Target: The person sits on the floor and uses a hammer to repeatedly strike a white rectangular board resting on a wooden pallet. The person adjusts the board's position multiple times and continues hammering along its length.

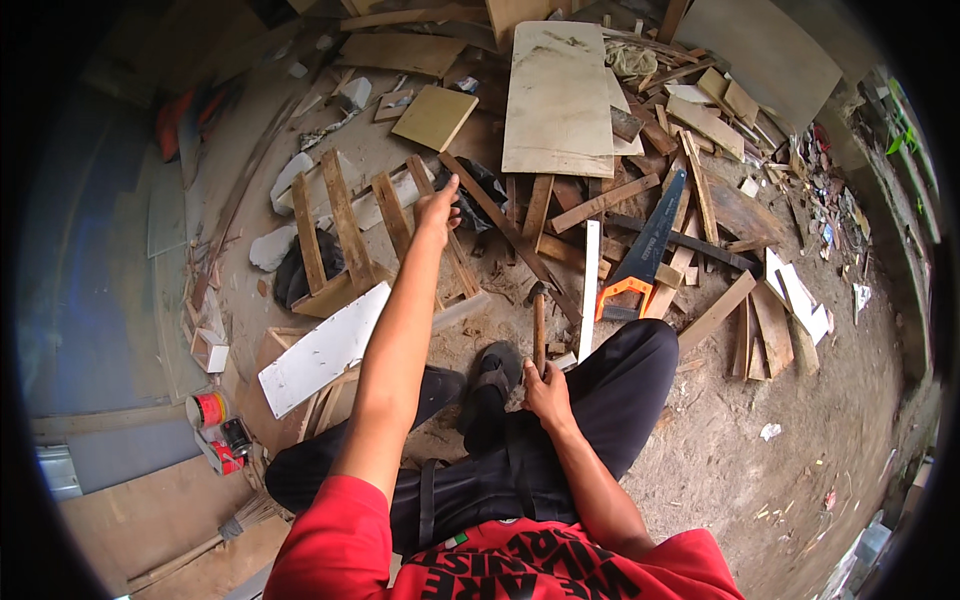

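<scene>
My left arm stretches forward, with my left hand (pixel 436 210) above the slatted wooden frame (pixel 349 225), close to the top of a long dark wooden strip (pixel 505 225). Its fingers are partly bent and apart, and no held thing shows in it. My right hand (pixel 549 396) is closed round the lower end of a hammer (pixel 540 330) beside my knee. The hammer stands upright in view, its handle wooden and its dark head (pixel 538 291) pointing away from me. Under my left forearm lies a white board (pixel 325 350).
A handsaw (pixel 650 240) with an orange handle lies right of a narrow white strip (pixel 590 290). Beyond is a large pale panel (pixel 558 100) amid scrap wood. Red-labelled cans (pixel 208 410) stand at left. Loose boards (pixel 770 330) lean at right.
</scene>
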### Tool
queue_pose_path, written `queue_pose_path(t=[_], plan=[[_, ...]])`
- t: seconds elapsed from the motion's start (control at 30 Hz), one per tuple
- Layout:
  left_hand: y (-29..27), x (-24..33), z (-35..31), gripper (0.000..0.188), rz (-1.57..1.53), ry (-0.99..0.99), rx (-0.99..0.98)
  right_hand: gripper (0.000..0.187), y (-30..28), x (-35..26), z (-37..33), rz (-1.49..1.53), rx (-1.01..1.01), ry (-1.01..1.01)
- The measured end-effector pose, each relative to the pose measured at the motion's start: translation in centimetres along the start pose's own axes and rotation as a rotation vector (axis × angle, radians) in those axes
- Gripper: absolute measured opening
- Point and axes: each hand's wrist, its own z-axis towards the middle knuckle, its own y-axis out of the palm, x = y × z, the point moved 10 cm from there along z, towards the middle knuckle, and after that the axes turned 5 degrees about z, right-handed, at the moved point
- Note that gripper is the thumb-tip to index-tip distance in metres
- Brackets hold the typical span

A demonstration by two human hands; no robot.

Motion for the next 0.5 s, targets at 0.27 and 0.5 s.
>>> queue_pose_path(t=[0.27, 0.5], plan=[[-2.2, -4.8, -4.2, 0.034, 0.137, 0.121, -0.139, 0.031, 0.1, -0.2, 1.9, -0.02, 0.0, -0.051], [-9.7, -10.5, -11.8, 0.028, 0.019, 0.125, -0.107, 0.032, 1.3, 0.3, 1.0, -0.042, -0.072, 0.003]])
